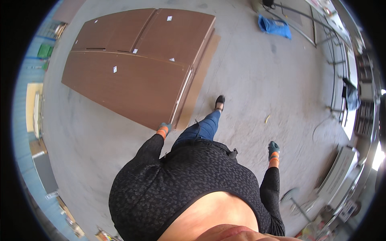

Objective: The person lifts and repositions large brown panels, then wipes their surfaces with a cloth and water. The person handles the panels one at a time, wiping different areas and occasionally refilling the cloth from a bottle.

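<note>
Brown cardboard stack (132, 80) at far left on the grey floor (249, 120). At its near corner, gloved left hand (165, 127), grip impossible to tell. Well apart, near right, gloved right hand (274, 147), finger closure unclear. Far right, blue bag (274, 27).

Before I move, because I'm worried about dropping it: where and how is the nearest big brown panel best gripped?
Probably at the panel's near right corner, coming from the near side, with a hand on each edge: it lies flat and broad, and that corner points your way, beside your left hand. Finger room underneath isn't visible.
</note>
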Motion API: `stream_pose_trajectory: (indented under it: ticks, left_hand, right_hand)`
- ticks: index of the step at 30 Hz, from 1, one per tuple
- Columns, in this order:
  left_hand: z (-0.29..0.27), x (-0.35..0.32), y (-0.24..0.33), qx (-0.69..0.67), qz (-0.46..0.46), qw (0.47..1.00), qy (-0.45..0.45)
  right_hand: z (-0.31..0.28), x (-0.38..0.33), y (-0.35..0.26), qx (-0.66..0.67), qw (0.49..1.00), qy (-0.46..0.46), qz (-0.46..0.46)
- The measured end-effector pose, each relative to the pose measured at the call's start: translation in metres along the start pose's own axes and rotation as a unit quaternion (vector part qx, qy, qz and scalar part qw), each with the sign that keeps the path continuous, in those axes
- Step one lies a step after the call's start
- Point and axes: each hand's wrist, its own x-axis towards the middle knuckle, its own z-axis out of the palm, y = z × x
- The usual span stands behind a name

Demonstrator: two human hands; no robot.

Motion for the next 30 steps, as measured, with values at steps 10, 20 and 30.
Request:
stream_pose_trajectory:
  ticks: [10,20,30]
  left_hand:
    - [-0.019,0.031,0.366,-0.216,0.178,0.958,-0.062]
    - [-0.129,-0.02,0.644,-0.013,0.184,0.971,-0.15]
    - [-0.056,-0.115,0.688,-0.187,-0.039,0.945,-0.266]
  right_hand:
    - [0.069,0.114,-0.161,-0.136,0.939,-0.312,0.053]
    - [0.056,0.44,-0.398,-0.339,0.894,-0.29,0.041]
    - [0.252,0.767,-0.874,-0.266,0.925,-0.196,-0.186]
